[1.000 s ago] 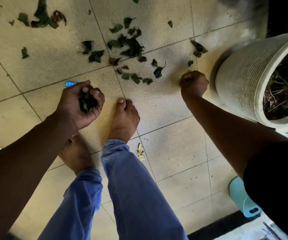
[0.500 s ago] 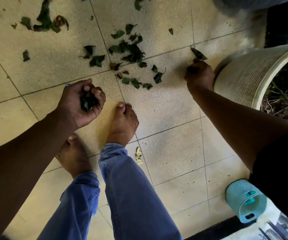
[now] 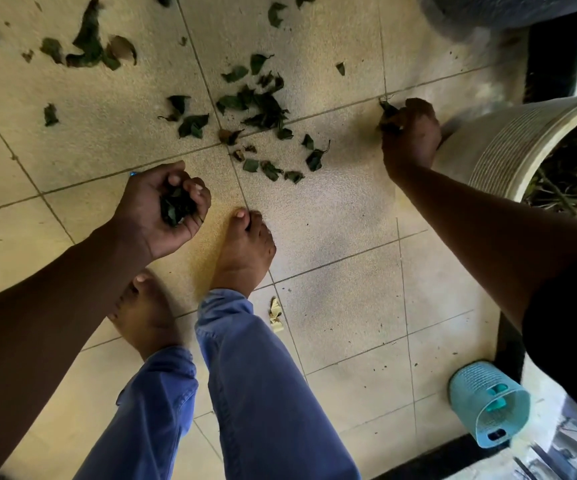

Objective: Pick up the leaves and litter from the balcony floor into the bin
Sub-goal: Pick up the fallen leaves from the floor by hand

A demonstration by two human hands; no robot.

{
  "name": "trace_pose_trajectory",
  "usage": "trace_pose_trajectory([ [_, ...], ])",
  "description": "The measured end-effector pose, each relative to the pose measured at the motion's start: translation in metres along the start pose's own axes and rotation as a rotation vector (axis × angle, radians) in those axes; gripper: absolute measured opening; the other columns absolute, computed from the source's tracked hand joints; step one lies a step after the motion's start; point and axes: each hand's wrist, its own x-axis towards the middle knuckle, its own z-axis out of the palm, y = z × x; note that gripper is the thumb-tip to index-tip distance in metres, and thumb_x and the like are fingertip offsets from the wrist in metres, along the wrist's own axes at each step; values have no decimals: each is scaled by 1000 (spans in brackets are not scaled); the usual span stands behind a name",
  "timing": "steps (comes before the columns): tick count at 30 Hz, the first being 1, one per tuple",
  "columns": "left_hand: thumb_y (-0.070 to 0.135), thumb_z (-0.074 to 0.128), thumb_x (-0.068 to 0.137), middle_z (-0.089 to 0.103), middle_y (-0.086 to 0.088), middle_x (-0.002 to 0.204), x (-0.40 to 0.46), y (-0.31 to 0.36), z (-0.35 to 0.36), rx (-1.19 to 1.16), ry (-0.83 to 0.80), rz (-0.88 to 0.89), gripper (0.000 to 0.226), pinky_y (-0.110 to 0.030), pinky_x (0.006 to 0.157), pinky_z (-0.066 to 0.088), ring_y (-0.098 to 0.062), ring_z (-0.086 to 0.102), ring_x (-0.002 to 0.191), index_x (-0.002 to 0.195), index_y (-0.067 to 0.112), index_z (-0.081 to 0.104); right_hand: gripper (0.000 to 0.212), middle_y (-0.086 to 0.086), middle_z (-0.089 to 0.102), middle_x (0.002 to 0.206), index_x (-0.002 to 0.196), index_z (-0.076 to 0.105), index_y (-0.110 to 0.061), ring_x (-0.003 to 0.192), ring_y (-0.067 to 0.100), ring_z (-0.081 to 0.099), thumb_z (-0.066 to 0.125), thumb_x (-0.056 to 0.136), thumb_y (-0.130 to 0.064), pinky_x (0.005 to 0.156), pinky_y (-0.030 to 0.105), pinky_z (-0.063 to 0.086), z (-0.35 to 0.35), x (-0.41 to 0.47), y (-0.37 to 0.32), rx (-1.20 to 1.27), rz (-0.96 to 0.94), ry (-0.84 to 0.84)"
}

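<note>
Balcony cleanup, approx. midway: your left hand cups a wad of leaves, fingers curled round it; your right hand pinches a leaf off the tiles. Many scattered leaves & a paper scrap remain; teal bin lies behind, nothing visibly dumped yet.

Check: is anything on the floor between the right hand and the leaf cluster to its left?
Nothing visible. The right hand already pinches a leaf beside the planter; only bare tile separates it from the leaf cluster.
</note>
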Motion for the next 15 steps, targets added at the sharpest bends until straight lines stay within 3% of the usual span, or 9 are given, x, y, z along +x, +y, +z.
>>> trace_pose_trajectory([
  [2, 22, 56, 98, 45, 4, 64, 1, -1, -2, -5, -13, -7, 40, -14, 58, 48, -7, 51, 66, 60, 15, 46, 19, 1, 68, 115, 110, 74, -16, 94, 6, 58, 61, 96, -13, 56, 0, 32, 1, 6, -1, -76, -31, -33],
  [4, 22, 56, 98, 44, 4, 65, 1, -3, -3, -8, -23, -14, 40, -14, 58, 49, -8, 52, 65, 60, 15, 46, 16, 3, 72, 103, 105, 74, -17, 84, 11, 58, 60, 96, -17, 63, 13, 38, 1, 4, -4, -95, -4, -26],
  [6, 22, 55, 98, 44, 4, 65, -1, -5, -3, -6, -27, -14, 39, -15, 58, 49, -8, 52, 65, 61, 16, 46, 12, 3, 74, 94, 97, 75, -18, 79, 12, 62, 65, 93, -23, 67, 23, 47, 3, -6, -12, 34, 110, -21],
  [8, 22, 54, 99, 44, 3, 64, -4, -8, -3, -10, -28, -14, 40, -15, 57, 49, -8, 52, 65, 60, 15, 46, 3, 4, 77, 86, 87, 76, -16, 76, 16, 72, 77, 84, -17, 72, 32, 59, 7, -20, -25, 374, 281, -48],
  [11, 23, 54, 99, 46, 2, 66, -7, -11, -3, -8, -30, -12, 40, -18, 56, 51, -10, 53, 66, 61, 15, 47, 14, 17, 75, 89, 93, 71, 7, 82, 28, 76, 76, 81, 8, 79, 38, 63, -2, -56, -60, 1030, 420, -345],
  [15, 22, 54, 99, 47, -2, 70, -13, -9, -1, -36, -8, 33, 38, -20, 59, 53, -14, 55, 66, 62, 13, 48, 13, 17, 72, 92, 96, 69, 3, 88, 28, 73, 67, 86, 11, 80, 31, 59, -24, -112, -119, 1380, 339, -767],
])
